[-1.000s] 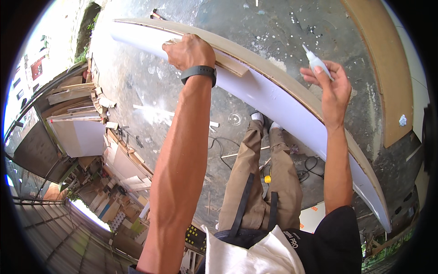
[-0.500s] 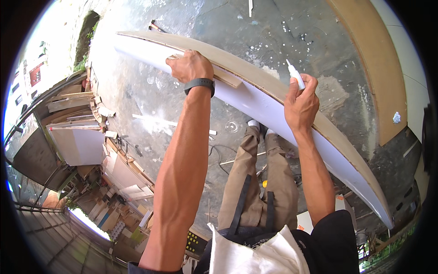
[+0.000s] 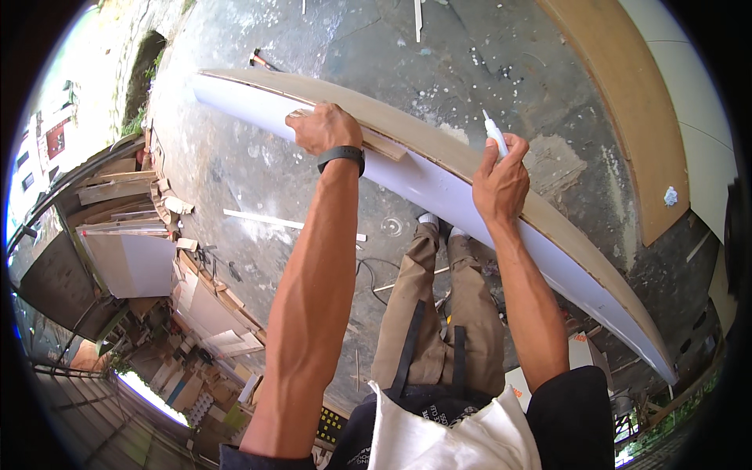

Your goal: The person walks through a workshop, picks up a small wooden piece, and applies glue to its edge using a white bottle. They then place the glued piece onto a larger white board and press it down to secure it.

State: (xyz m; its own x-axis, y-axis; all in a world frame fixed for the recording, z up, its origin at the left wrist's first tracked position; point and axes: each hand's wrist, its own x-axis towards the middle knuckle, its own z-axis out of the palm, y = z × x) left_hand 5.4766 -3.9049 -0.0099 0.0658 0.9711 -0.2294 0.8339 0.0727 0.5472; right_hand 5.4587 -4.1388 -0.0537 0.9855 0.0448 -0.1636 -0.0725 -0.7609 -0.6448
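Note:
A long board (image 3: 439, 188) with a glossy white face and a light wooden edge stretches in front of me from far left to near right. Against its face, along the top edge, lies a short wooden strip (image 3: 384, 147). My left hand (image 3: 325, 129) is closed around that strip and the board's edge. A small white glue bottle (image 3: 495, 135) with a thin nozzle, pointing up and away, is gripped in my right hand (image 3: 501, 180). The right hand is over the board's top edge; I cannot tell whether it touches.
A hammer (image 3: 262, 60) lies on the grey concrete floor beyond the board. A tan panel (image 3: 627, 102) stands at the right. White strips (image 3: 266, 218) and a dark cable (image 3: 368, 274) lie near my feet. Stacked boards and wood scraps (image 3: 125, 258) fill the left side.
The board's far left end and both hands sit slightly lower in view. My right hand, with the glue bottle, has shifted a little left. Both grips are unchanged.

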